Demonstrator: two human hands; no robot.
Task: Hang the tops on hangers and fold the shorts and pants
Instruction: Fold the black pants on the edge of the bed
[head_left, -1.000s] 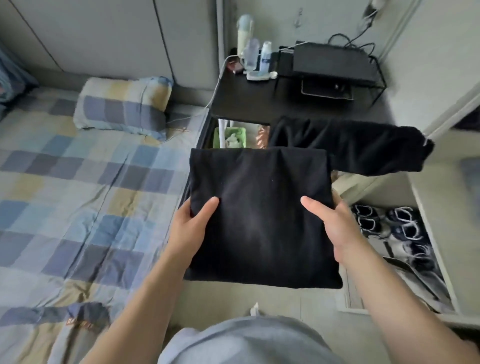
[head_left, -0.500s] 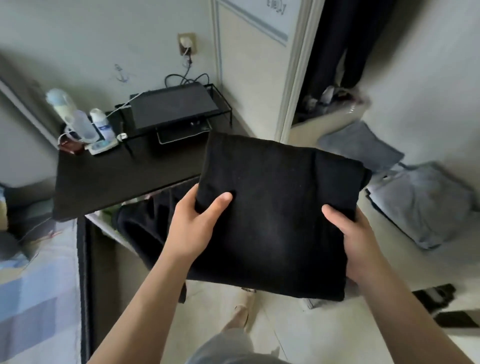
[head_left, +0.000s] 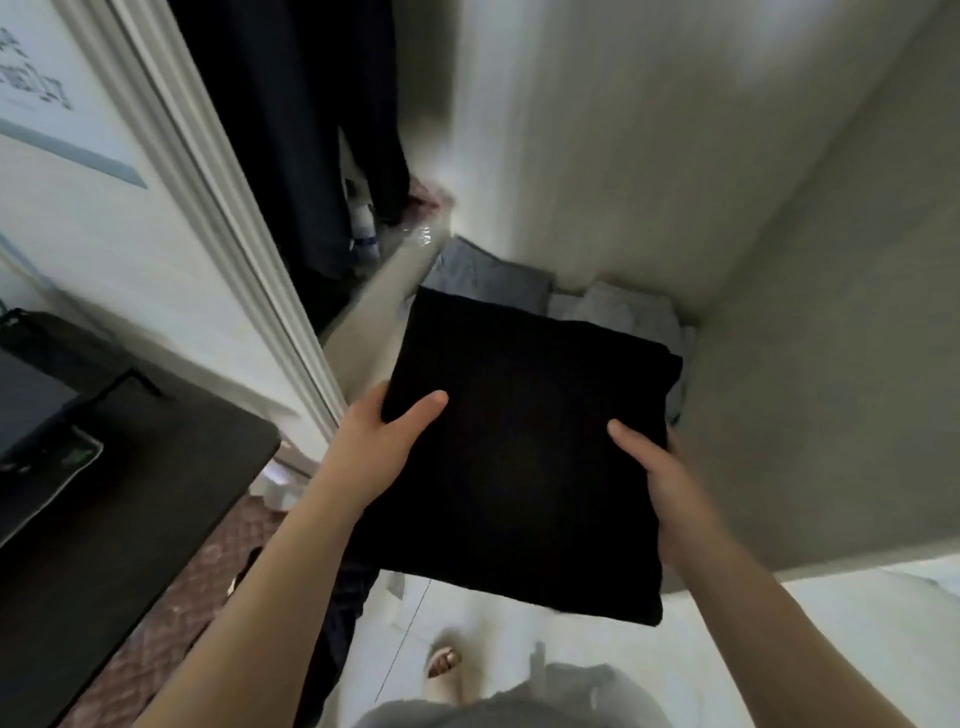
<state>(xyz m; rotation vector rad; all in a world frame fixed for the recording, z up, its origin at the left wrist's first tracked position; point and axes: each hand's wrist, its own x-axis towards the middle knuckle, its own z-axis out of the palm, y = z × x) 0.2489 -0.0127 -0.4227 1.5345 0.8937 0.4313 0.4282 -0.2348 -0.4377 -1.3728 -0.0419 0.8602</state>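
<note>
Far left was the dark worktop (head_left: 130, 493) w/ a black rack (head_left: 31, 405) on it. Next came the white door frame (head_left: 218, 218), then the open wardrobe (head_left: 374, 296). Inside it, dark clothes (head_left: 311, 130) hung down, and a small white bottle-ish thing (head_left: 363, 228) sat at the bottom, too blurry to ID tbh. Left hand (head_left: 384, 441) gripped the left edge of the folded black garment (head_left: 519, 467), thumb on top, rest of the fingers tucked under & out of sight. Garment was held up in the air over the floor (head_left: 519, 675), roughly flat, btwn both hands. Right hand (head_left: 660, 478) had the same grip on the right edge. Behind it, on the floor in the corner, lay grey folded clothes (head_left: 488, 280), partly covered by the garment.
</note>
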